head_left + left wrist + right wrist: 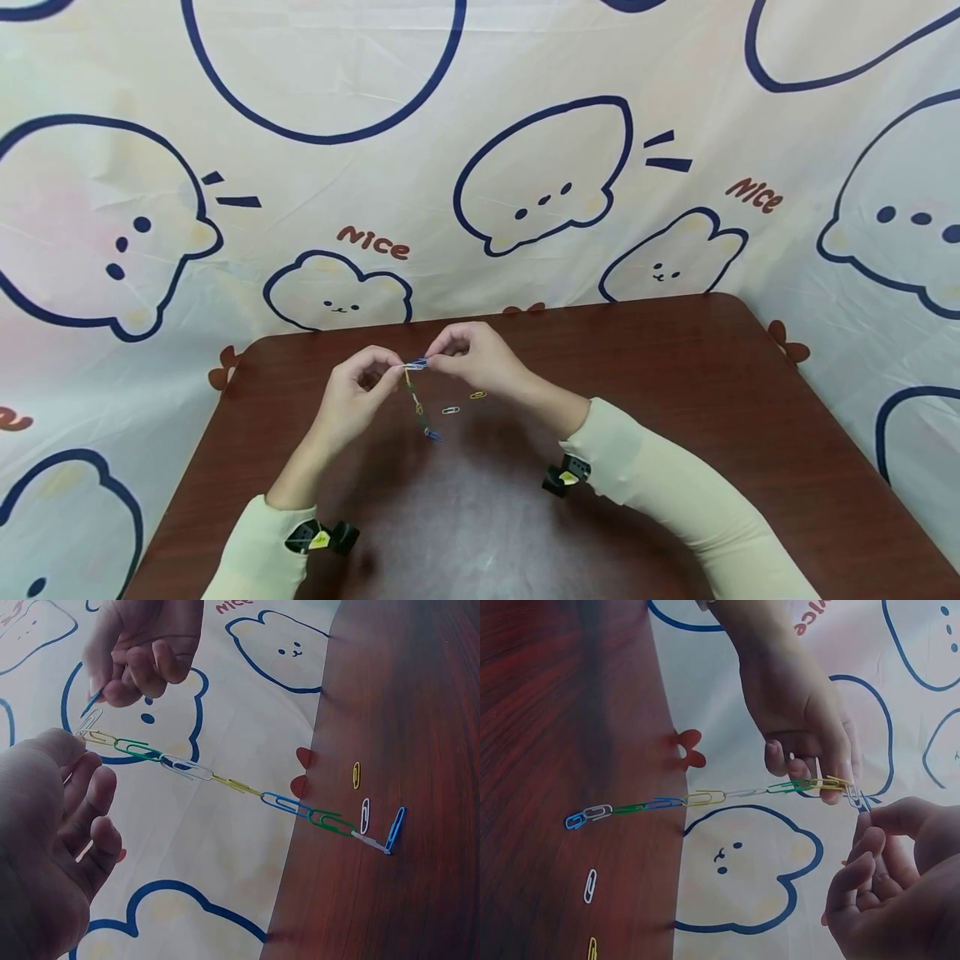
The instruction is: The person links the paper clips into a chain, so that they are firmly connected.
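The chain [238,785] is already long, with the left hand [348,402] pinching its top, the right hand [480,360] pinching a blue clip [91,704] there, and a white clip [365,816] and yellow clip [356,775] unlinked near its foot.

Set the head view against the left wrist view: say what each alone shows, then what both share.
Only the head view: pale sleeves, black wrist cameras and the rounded far corners of the table.

Only the left wrist view: distinct links in the paper-clip chain, yellow, green, white, yellow, blue, green and white down to a blue end clip.

Both: the chain itself, the left hand pinching its upper end, the right hand holding a blue clip, a loose yellow clip, a loose white clip, the table and the patterned backdrop.
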Demonstrator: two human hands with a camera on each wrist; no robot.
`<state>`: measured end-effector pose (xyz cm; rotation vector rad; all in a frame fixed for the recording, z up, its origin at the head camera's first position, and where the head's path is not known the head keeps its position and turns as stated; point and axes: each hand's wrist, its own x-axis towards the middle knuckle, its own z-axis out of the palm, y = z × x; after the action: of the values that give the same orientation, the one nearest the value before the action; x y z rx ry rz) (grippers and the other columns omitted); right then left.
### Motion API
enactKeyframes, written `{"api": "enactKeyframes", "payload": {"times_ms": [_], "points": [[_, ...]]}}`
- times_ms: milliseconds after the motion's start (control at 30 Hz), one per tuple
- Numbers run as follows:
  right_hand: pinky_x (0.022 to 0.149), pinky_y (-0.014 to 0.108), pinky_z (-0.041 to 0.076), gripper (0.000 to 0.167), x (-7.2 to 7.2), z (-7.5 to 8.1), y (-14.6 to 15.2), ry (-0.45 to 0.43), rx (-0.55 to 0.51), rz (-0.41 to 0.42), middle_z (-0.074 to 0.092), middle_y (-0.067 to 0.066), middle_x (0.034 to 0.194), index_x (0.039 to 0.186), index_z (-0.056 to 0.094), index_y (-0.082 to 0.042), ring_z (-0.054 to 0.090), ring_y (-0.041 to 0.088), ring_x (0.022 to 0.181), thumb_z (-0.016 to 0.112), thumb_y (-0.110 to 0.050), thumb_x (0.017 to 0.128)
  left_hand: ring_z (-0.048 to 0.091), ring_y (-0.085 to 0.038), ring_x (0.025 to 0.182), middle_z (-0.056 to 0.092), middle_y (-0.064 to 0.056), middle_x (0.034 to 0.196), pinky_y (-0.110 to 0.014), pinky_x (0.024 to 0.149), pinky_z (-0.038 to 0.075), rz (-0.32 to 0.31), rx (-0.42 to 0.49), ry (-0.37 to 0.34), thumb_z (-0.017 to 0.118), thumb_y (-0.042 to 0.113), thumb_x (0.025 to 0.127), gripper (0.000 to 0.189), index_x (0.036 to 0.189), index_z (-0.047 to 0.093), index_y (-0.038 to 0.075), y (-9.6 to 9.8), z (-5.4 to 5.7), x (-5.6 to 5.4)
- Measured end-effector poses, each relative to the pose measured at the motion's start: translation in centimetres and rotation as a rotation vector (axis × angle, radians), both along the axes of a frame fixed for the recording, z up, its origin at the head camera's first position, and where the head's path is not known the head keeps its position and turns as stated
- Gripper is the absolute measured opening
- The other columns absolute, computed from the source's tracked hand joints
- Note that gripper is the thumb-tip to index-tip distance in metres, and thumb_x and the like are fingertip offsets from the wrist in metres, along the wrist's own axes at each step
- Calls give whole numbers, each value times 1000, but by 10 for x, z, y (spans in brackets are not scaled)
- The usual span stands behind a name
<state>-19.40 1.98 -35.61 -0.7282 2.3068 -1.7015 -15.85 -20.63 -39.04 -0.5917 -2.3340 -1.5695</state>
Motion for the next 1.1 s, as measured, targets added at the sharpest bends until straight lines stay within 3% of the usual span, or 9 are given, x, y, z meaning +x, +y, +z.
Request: {"api": "enactKeyframes", "payload": {"times_ms": [200, 433, 767, 1100], "points": [[55, 26, 43, 4, 2, 2, -6, -20, 0, -22, 71, 14, 90, 95, 75, -7, 53, 18, 68, 74, -11, 94, 57, -13, 69, 64, -8, 84, -23, 57, 47, 4, -6, -12, 69, 0, 95, 6, 102, 69, 3, 1, 2, 1], [58, 26, 43, 3, 2, 4, -9, -24, 6, -39, 70, 4, 85, 93, 75, -7, 55, 18, 71, 73, -10, 94, 56, -14, 69, 64, -7, 85, -23, 58, 48, -3, -11, -6, 70, 3, 96, 5, 100, 69, 4, 2, 3, 1], [53, 27, 42, 5, 3, 4, -7, -64, 55, -85, 70, 4, 83, 90, 74, -8, 53, 20, 67, 72, -11, 93, 55, -13, 69, 66, -6, 89, -23, 59, 47, 6, -50, 17, 69, 0, 95, 6, 100, 69, 2, 2, 1, 1], [65, 29, 47, 5, -1, 2, 1, -106, 50, -56, 71, 6, 88, 94, 76, -9, 57, 19, 76, 71, -11, 94, 54, -13, 67, 64, -2, 85, -23, 56, 45, 36, -35, 16, 70, 7, 96, 7, 99, 70, 0, -3, 3, 0]]}}
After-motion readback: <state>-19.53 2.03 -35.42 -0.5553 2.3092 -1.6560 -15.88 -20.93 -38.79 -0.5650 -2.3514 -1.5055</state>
